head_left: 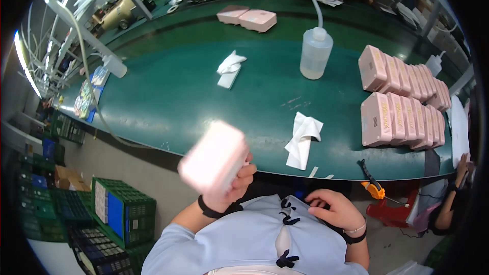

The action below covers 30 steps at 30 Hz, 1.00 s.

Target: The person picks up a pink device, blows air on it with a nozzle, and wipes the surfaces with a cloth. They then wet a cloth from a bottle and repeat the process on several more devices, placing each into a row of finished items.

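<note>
My left hand (235, 186) grips a pink rectangular box (214, 158), which is motion-blurred and raised in front of the near edge of the green table (168, 102). My right hand (336, 210) rests low against my light blue top, below the table edge, fingers curled loosely and holding nothing that I can see. A crumpled white cloth (303, 138) lies on the table just beyond both hands. Two rows of matching pink boxes (402, 97) stand on edge at the right of the table.
A clear squeeze bottle (316, 51) with a bent spout stands mid-table, with another white cloth (229, 67) to its left. Two pink boxes (248, 18) lie at the far side. Green crates (119, 209) stand on the floor at left. An orange-handled tool (373, 186) hangs at the table's near edge.
</note>
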Tool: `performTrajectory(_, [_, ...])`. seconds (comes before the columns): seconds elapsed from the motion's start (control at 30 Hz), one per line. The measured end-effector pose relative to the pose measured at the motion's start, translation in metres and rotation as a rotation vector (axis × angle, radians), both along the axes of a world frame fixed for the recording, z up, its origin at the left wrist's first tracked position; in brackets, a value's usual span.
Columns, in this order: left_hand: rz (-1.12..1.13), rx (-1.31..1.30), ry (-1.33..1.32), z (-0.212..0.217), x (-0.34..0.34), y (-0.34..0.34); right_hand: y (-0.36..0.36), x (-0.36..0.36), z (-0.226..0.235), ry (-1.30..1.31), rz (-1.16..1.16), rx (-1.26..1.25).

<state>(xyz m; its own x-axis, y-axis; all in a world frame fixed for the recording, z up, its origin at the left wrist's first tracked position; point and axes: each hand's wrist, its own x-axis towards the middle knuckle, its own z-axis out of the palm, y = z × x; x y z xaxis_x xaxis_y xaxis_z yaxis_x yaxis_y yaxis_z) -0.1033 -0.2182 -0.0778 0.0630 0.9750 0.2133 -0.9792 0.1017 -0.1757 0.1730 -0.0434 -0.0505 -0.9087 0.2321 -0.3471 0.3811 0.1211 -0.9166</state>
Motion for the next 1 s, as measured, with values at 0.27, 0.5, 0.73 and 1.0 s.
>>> performTrajectory(0.27, [-0.002,0.023,-0.659,0.013,0.008,0.013,-0.005,0.013,-0.006,0.085,-0.217,0.001])
performTrajectory(0.5, [-0.050,-0.020,-0.570,0.012,0.029,0.019,-0.003,-0.015,0.025,0.224,-0.025,0.160])
performTrajectory(0.73, [0.239,-0.102,0.097,0.042,0.060,0.039,-0.023,-0.036,0.043,0.543,-0.195,0.234])
performTrajectory(1.0, [0.468,-0.117,0.991,0.053,0.088,0.079,-0.033,-0.024,0.054,0.825,-0.585,-0.133])
